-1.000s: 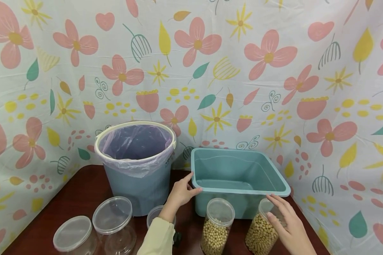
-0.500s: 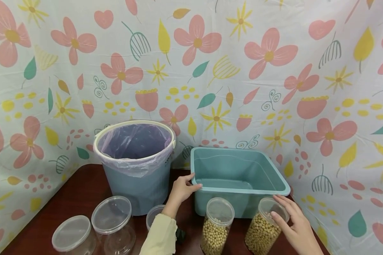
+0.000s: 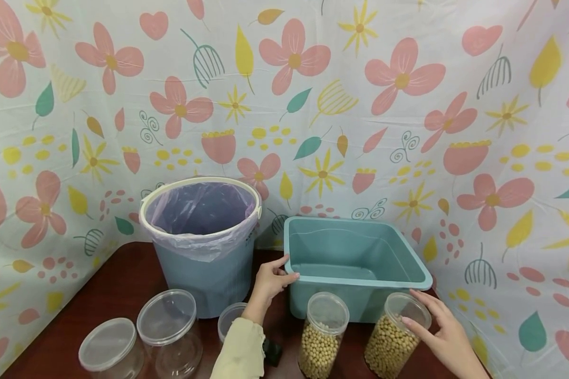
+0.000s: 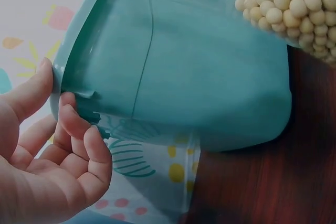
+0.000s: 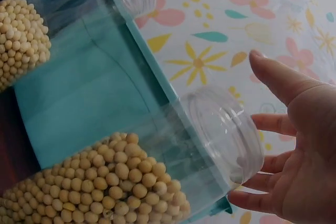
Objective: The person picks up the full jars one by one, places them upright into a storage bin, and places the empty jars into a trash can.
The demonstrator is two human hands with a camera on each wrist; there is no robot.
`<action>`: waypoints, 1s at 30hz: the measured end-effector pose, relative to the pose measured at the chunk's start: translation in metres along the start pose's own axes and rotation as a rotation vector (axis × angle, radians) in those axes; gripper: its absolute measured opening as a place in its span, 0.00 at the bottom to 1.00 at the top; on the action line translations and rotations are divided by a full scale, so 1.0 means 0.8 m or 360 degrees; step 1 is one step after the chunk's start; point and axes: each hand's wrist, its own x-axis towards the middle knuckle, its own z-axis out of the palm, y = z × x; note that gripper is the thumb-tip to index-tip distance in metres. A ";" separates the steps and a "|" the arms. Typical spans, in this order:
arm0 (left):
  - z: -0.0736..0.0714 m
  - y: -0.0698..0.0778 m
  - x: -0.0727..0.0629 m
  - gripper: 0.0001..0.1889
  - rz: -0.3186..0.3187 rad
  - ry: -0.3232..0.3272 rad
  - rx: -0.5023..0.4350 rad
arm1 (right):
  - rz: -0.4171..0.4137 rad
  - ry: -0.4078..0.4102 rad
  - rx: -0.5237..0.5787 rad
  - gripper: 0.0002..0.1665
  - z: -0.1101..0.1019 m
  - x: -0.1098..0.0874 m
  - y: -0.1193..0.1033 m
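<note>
In the head view my left hand (image 3: 268,284) is at the near left corner of a teal plastic tub (image 3: 360,283). The left wrist view has its thumb on the tub's rim (image 4: 62,59), with curled fingers under the edge, pinching it. My right hand (image 3: 443,332) is beside the lid of a clear jar (image 3: 390,345), partly filled with soybeans. From the right wrist, this jar (image 5: 126,182) shows its lid close to my extended fingers, the thumb held apart. A second soybean jar (image 3: 319,347) stands to its left, in front of the tub.
Left of the tub stands a blue bucket (image 3: 204,284) lined with a purplish bag (image 3: 208,247). Clear lidded containers (image 3: 108,345) (image 3: 167,318) stand at the front left; a smaller one (image 3: 229,318) is partly behind my left forearm. A floral curtain (image 3: 284,105) hangs behind the dark table (image 3: 123,279).
My right hand has shifted slightly right and down, uncovering more of the right jar's lid. The left hand stays at the tub's corner, and the tub and jars keep their places.
</note>
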 end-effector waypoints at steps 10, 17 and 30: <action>0.000 -0.001 0.000 0.30 -0.0012 0.0015 -0.0048 | 0.0077 -0.0108 0.0075 0.39 0.002 -0.001 0.015; 0.001 0.001 0.000 0.31 -0.0021 0.0044 -0.0038 | 0.0087 -0.0081 0.0089 0.38 0.006 -0.001 0.022; 0.003 0.004 -0.005 0.30 -0.0007 0.0074 0.0030 | 0.0250 -0.0035 0.0168 0.38 0.008 -0.005 0.022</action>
